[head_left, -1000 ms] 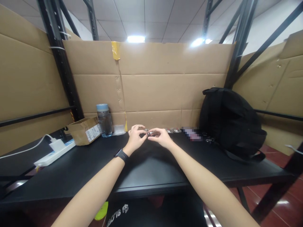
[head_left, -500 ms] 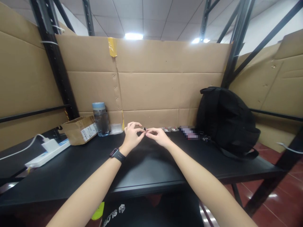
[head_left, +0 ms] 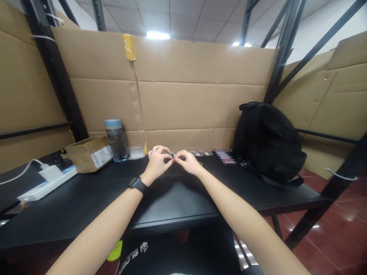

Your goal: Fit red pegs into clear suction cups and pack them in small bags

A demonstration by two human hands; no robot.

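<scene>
My left hand (head_left: 157, 161), with a dark watch (head_left: 138, 185) on its wrist, pinches one side of a small dark and silvery piece (head_left: 172, 155). From the other side, the thumb and fingertips of my right hand (head_left: 187, 162) close on the same piece. Both hands are held over the black table (head_left: 177, 206), fingertips nearly touching. The piece is mostly covered by fingers and too small to name. Just behind my right hand, several small clear packs (head_left: 200, 153) lie along the back of the table.
On the left are a power strip (head_left: 47, 185) with a white plug, a brown paper bag (head_left: 88, 154), a water bottle (head_left: 116, 141) and a clear plastic packet (head_left: 136, 152). A black backpack (head_left: 266, 145) stands right, beside a blurred-out item (head_left: 225, 157). Cardboard (head_left: 174, 91) walls the back.
The whole view has shifted slightly, moving things left and up. The fingers have changed position a little around the small piece, which now shows a silvery part. Both hands still pinch it.
</scene>
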